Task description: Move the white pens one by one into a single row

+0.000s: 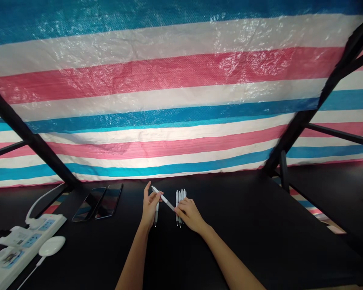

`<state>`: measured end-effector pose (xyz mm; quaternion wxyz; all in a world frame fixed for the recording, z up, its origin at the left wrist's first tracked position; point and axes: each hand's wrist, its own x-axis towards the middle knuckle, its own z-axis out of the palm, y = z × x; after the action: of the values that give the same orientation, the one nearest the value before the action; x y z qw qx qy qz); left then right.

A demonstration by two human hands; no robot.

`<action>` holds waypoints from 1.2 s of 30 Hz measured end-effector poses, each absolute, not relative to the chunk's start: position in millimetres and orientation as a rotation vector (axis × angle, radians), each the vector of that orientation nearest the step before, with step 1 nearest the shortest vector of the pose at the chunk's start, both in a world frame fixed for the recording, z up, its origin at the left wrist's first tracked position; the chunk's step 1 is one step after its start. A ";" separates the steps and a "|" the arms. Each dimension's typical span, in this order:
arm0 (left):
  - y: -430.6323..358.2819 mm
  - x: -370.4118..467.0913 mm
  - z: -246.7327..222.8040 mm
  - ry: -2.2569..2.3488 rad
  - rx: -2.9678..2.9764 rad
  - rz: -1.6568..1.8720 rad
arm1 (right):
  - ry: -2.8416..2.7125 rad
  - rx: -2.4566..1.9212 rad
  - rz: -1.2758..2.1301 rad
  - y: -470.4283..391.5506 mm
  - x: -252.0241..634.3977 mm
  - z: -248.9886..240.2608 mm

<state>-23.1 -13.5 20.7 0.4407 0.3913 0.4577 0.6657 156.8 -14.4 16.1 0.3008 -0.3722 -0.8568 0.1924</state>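
Observation:
A white pen (163, 196) with a grey grip slants between my two hands, above the black tabletop. My left hand (150, 206) pinches its upper part between thumb and fingers, the index finger pointing up. At the grey lower end, the fingers of my right hand (191, 214) close on the tip. A second white pen (156, 217) lies lengthwise on the table beside my left hand, its upper part hidden. Several more white pens (178, 197) lie side by side in a row next to my right hand, which partly covers them.
Two dark phones (109, 203) lie on the table (236, 225) to the left. Nearer sits a white power strip (33, 241) with plugs and cables, beside a white rounded device (52, 245) on a cord. Striped sheeting (169, 149) and black frame bars (299, 121) close off the back.

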 end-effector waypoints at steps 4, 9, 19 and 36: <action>-12.8 -24.1 20.5 1.107 0.937 1.631 | -2.154 -1.083 0.481 -9.9 160.3 15.7; -15.0 -23.3 23.3 1.121 0.973 1.555 | -2.078 -1.188 0.389 -7.8 163.9 14.0; -13.8 -24.0 20.4 1.174 1.016 1.526 | -2.285 -1.185 0.333 -12.8 161.1 7.4; -12.5 -26.1 18.0 1.170 0.996 1.572 | -2.181 -1.304 0.428 -3.1 172.2 5.8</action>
<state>-26.1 -12.5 18.0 0.4545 0.4036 0.4742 0.6370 172.2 -3.1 5.8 0.2785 -0.4858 -0.8130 0.1594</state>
